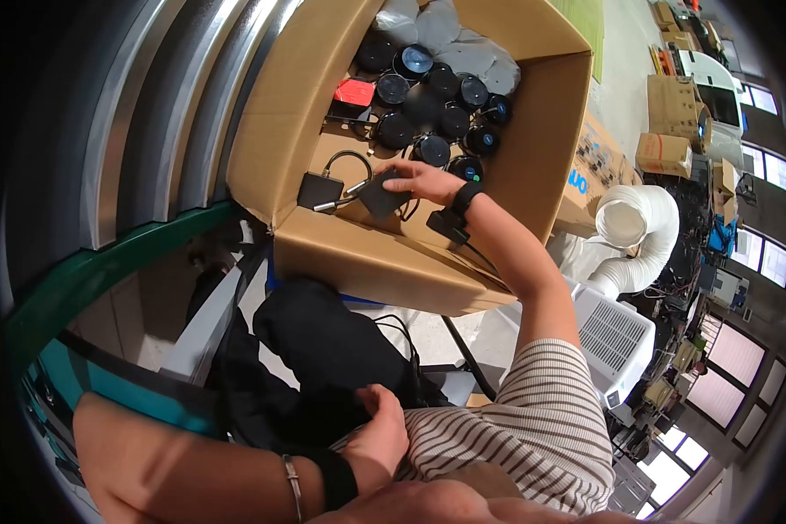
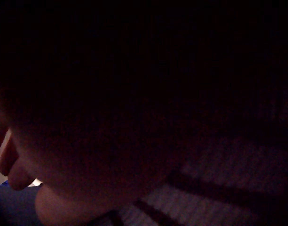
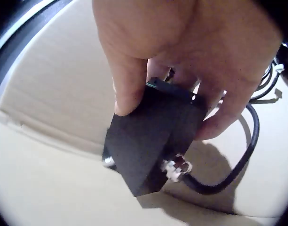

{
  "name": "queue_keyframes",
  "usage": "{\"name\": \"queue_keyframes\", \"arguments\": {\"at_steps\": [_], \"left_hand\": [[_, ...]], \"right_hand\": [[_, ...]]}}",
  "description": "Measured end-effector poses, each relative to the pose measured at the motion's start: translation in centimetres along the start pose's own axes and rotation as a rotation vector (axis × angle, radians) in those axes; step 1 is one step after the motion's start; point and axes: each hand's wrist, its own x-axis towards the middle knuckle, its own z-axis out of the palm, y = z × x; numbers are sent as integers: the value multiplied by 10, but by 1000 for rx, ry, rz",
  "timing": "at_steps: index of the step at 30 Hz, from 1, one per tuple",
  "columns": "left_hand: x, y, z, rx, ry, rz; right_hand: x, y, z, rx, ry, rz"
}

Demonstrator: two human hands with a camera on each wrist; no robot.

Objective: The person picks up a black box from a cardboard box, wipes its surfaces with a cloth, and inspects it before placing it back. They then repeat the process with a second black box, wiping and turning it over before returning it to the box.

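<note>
My right hand reaches into a large cardboard box and grips a small black rectangular box between thumb and fingers. A thick black cable leaves it through a metal fitting. In the right wrist view it is held tilted over the cardboard. Just left of it, a similar black box with its own looped cable lies on the cardboard. My left hand lies against the striped shirt near my lap, fingers loosely bent around nothing. The left wrist view is mostly dark, showing fingertips at its left.
Several black round-topped units fill the far part of the box, beside a red-topped piece and plastic-wrapped items. Ribbed metal panels stand left. A white machine with a white hose stands right.
</note>
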Motion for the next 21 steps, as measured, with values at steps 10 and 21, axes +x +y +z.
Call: {"name": "queue_keyframes", "arguments": {"at_steps": [10, 21], "left_hand": [[-3, -5, -8, 111, 70, -122], [7, -1, 1, 121, 124, -58]], "right_hand": [[-42, -54, -15, 373, 169, -121], [4, -9, 7, -520, 152, 45]]}}
